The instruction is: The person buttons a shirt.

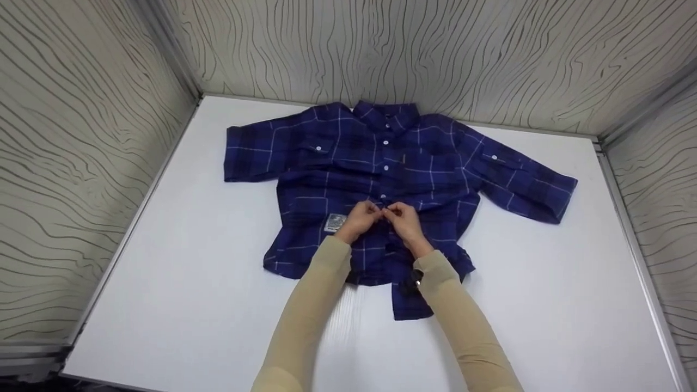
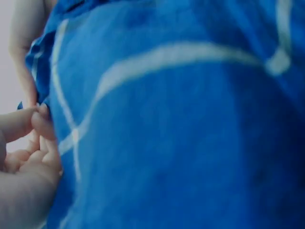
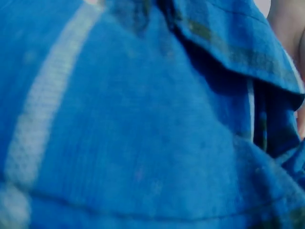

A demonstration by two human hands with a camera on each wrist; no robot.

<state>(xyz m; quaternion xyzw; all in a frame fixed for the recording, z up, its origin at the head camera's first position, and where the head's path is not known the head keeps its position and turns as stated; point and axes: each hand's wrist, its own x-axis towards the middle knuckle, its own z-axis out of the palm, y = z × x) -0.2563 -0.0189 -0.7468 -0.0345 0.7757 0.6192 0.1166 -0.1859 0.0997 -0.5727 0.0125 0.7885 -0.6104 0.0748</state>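
A dark blue plaid button-up shirt (image 1: 348,185) lies front up, collar at the far side and sleeves spread. White buttons (image 1: 386,167) run down its placket; those near the collar look fastened. At the lower placket, my left hand (image 1: 356,219) and right hand (image 1: 405,222) meet, fingertips almost touching, each pinching the front edge just below a visible button. Thumb and forefinger of the left hand (image 2: 28,176) grip the fabric edge in the left wrist view. Blurred cloth fills most of the right wrist view. Whatever lies between the fingertips is hidden.
The shirt rests on a white table (image 1: 190,305), walled by wood-grain panels (image 1: 348,49) at the back and sides. A grey-and-white printed patch (image 1: 334,222) sits left of my left hand. One front tail (image 1: 409,307) hangs lower, near my right forearm.
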